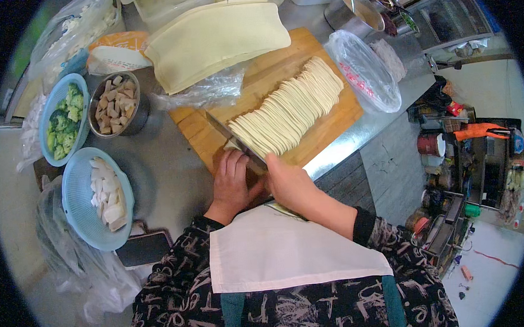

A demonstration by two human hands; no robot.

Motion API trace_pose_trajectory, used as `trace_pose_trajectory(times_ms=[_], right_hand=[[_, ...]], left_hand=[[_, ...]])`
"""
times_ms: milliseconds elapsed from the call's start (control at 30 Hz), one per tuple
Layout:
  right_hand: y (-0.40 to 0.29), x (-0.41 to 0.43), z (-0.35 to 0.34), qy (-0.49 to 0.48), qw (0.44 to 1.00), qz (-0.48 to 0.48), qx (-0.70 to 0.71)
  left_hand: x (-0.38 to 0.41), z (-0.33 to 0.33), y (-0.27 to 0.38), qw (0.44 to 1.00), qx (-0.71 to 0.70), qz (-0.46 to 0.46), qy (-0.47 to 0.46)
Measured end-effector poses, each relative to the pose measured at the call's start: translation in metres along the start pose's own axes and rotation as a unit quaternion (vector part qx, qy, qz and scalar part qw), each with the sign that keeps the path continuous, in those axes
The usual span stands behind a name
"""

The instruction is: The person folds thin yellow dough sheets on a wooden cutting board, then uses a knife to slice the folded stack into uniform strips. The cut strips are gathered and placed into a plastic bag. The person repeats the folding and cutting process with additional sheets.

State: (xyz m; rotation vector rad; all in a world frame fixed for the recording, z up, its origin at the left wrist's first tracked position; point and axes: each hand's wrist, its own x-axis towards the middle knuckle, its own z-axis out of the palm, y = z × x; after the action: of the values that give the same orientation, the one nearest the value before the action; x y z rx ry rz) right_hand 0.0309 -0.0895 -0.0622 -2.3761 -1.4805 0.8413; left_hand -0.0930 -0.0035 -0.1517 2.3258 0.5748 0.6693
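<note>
My right hand is closed around the handle of a kitchen knife. Its blade stands across the near end of a row of thin pale strips, which look cut from pressed tofu sheets. Left of the blade, the curled fingers of my left hand hold down a small pale sheet end, mostly hidden under them. The strips lie close together on a wooden cutting board. A stack of uncut tofu sheets overlaps the board's far side, with crumpled clear plastic film at its near edge.
At left stand a blue basket of broccoli, a metal bowl of brown chunks and a blue basket of white slices. A phone lies nearby. Right of the board are a plastic bag and a metal pot.
</note>
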Motion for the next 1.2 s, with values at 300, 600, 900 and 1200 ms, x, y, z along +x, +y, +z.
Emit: trace_pose_trajectory(times_ms=[300, 600, 900, 1200], right_hand=[[0.005, -0.001, -0.006, 0.018, 1.0, -0.007, 0.008], [-0.003, -0.036, -0.028, 0.006, 0.999, 0.031, 0.017], [0.0, -0.036, -0.022, -0.049, 0.998, 0.049, -0.004], [0.004, -0.013, 0.0, -0.026, 0.999, 0.022, -0.013]], left_hand=[[-0.006, -0.001, 0.004, 0.999, 0.013, -0.015, 0.031], [-0.007, 0.001, 0.003, 0.998, 0.006, -0.012, 0.054], [-0.006, 0.001, 0.001, 0.999, 0.007, -0.011, 0.037], [-0.008, 0.003, 0.003, 0.999, 0.011, -0.017, 0.032]])
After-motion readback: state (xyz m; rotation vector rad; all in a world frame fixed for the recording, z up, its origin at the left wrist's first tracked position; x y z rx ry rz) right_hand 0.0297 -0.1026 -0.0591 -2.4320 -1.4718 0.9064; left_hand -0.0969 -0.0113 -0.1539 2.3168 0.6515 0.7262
